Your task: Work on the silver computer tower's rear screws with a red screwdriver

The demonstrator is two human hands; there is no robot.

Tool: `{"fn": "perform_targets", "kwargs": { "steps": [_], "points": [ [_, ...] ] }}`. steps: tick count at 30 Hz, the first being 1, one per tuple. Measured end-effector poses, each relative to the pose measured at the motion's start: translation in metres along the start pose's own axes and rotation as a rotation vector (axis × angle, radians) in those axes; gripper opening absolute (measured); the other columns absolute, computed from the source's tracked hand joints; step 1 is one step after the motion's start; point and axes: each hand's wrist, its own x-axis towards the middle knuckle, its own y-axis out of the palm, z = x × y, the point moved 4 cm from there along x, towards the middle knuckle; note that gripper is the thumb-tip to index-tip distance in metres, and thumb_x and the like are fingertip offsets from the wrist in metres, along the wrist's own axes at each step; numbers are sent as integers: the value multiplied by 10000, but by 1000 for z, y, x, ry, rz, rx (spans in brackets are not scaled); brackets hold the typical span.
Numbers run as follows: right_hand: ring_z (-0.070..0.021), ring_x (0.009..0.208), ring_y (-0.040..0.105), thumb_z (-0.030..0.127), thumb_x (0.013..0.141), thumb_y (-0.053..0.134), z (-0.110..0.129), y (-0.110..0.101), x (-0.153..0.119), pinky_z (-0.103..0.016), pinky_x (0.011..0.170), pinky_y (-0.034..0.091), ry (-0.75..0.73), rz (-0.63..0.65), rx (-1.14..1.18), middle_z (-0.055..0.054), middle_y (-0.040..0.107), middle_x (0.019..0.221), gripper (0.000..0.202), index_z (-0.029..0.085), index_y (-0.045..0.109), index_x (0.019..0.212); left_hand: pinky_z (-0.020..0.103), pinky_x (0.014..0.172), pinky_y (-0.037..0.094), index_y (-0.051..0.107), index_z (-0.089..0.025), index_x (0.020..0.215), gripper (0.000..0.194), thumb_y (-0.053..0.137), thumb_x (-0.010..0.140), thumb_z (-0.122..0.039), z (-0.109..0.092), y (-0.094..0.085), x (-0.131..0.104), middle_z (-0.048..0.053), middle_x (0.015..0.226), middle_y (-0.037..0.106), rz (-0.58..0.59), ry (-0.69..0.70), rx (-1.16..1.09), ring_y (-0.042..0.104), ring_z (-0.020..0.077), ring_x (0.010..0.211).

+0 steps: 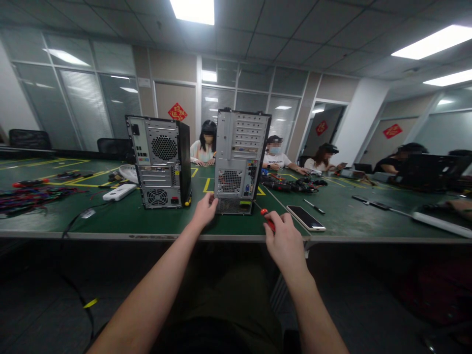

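A person is working at an upright computer case (pixel 225 142) near the table's (pixel 236 227) front edge.
On the left a neighbouring case (pixel 157 169) is standing; next, the left hand (pixel 205 210) is touching the computer case's lower left edge, whether gripping I can't tell. The metal shell is looking heavy and stiff, likely best held by its bottom corners. Rightward, the right hand (pixel 283 233) is gripping a red screwdriver (pixel 264 212), its shaft pointing casewards.
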Motion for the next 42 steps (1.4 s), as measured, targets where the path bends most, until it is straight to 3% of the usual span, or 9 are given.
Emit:
{"fn": "perform_targets", "kwargs": {
  "steps": [8,14,17,21,25,29,32,42],
  "points": [
    [-177,677,549,302,1005,532,1,2,1,-276,606,271,62,38,52,-36,616,861,127,213,609,1052,353,901,520,629,-215,1051,168,527,947,-297,-1,0,0,76,1038,735,-3,-1,1,681,221,958],
    [-186,627,548,423,1008,504,-11,1,3,-268,604,273,360,30,201,-31,634,747,212,232,590,978,360,890,517,618,-215,1022,148,526,942,-299,0,1,1,79,1016,731,-7,-2,12,681,228,951],
    [-204,648,566,486,1003,478,-15,0,3,-268,607,297,426,47,232,-38,628,729,270,238,566,944,365,891,519,621,-213,1006,143,532,936,-300,-2,0,0,81,1002,731,-14,-10,8,683,232,943],
    [-216,654,589,479,953,541,-12,-2,3,-266,617,337,404,96,251,-22,634,747,260,247,515,1066,349,900,520,623,-219,1023,151,527,940,-301,-2,0,0,72,1008,732,-3,-11,0,680,220,946],
    [-206,645,583,321,891,585,-4,-2,2,-266,618,350,300,166,225,-7,625,767,253,240,474,1104,328,891,521,621,-225,1028,150,524,946,-307,-1,-1,-1,63,1006,731,1,-12,-3,680,210,949],
    [-199,706,573,291,907,545,-1,-6,3,-279,643,345,94,79,115,-35,608,834,99,226,523,977,338,888,521,618,-221,1021,145,522,946,-300,-3,-1,-1,65,997,727,5,-15,4,677,213,943],
    [-185,710,556,355,930,558,-5,-9,5,-281,635,325,-3,10,21,-41,602,882,132,226,576,952,336,886,521,621,-224,1021,144,527,947,-303,-4,-2,-1,63,1003,729,3,-19,4,681,213,945],
    [-156,561,465,408,983,553,-5,-3,7,-269,583,208,115,27,8,16,546,654,191,224,549,932,334,909,509,624,-212,1057,156,531,950,-277,-2,-1,-1,71,1032,732,-11,-1,11,675,205,945]
  ]
}}
